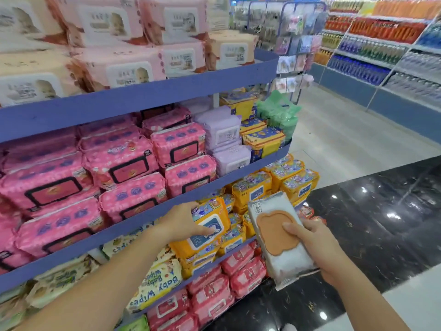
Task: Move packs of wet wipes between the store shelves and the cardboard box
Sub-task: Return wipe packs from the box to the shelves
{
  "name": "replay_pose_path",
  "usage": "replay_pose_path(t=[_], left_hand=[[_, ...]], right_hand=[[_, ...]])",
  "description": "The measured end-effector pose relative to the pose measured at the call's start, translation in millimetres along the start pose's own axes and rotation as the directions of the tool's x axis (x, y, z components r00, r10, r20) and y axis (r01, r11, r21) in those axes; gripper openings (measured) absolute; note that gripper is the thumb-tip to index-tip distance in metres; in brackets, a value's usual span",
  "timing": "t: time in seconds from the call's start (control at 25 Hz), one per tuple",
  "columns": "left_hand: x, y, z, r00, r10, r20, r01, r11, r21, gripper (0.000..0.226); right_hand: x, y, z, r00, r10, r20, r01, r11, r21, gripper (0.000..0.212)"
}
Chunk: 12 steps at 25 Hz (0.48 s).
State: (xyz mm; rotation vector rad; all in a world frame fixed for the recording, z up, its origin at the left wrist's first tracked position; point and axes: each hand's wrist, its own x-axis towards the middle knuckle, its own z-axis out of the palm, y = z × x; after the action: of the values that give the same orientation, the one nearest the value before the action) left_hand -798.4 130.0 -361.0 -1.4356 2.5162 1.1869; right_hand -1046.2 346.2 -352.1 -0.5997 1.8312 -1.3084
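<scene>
A person stands at blue store shelves [148,91] stacked with packs of wet wipes, both bare arms reaching forward. The left hand [183,222], just left of centre at about 7 o'clock, grips an orange pack [210,231] with a white and blue lid label, tilted at the front edge of the third shelf down; its thumb lies across the label and its fingers curl over the pack's top edge, closed on it. The right hand [315,244], at about 5 o'clock, holds a white pack [281,240] with a tan lid, out in front of the shelves and just right of the orange pack; the thumb presses on the lid and the other fingers wrap underneath, mostly hidden. Bright pink packs [119,168] fill the shelf at 9 o'clock, pale pink and peach packs [124,68] sit at 11 o'clock, and lilac packs [224,137] sit near centre. A cream pack reading "Baby Wipes" [160,283] lies at 6 o'clock beside red packs [238,271]. Glossy black floor [381,223] spreads at 4 o'clock, and drinks shelving [381,48] lines 2 o'clock
</scene>
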Motion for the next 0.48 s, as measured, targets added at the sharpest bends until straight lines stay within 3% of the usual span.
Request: replay_pose_path(t=[0.16,0.24,0.36,0.48], left_hand=[[73.3,24.9,63.4,0.987,-0.153,-0.05,0.152,0.988,-0.016,0.109],[107.2,39.5,93.5,0.976,-0.203,-0.077,0.203,0.979,-0.003,0.106],[158.9,50.9,132.1,0.971,-0.198,-0.135,0.219,0.962,0.161,0.093],[212.2,36.7,161.4,0.97,-0.2,-0.142,0.237,0.912,0.334,0.086]], right_hand=[[89.8,16.8,-41.9,0.995,0.06,0.075,-0.057,0.998,-0.041,0.026],[128.9,20.7,-66.0,0.99,0.081,0.119,-0.07,0.993,-0.091,0.014],[177.8,31.4,-96.5,0.977,0.091,0.192,-0.055,0.981,-0.185,0.004],[210.5,50.6,-113.3,0.97,0.124,0.211,-0.062,0.958,-0.279,0.014]])
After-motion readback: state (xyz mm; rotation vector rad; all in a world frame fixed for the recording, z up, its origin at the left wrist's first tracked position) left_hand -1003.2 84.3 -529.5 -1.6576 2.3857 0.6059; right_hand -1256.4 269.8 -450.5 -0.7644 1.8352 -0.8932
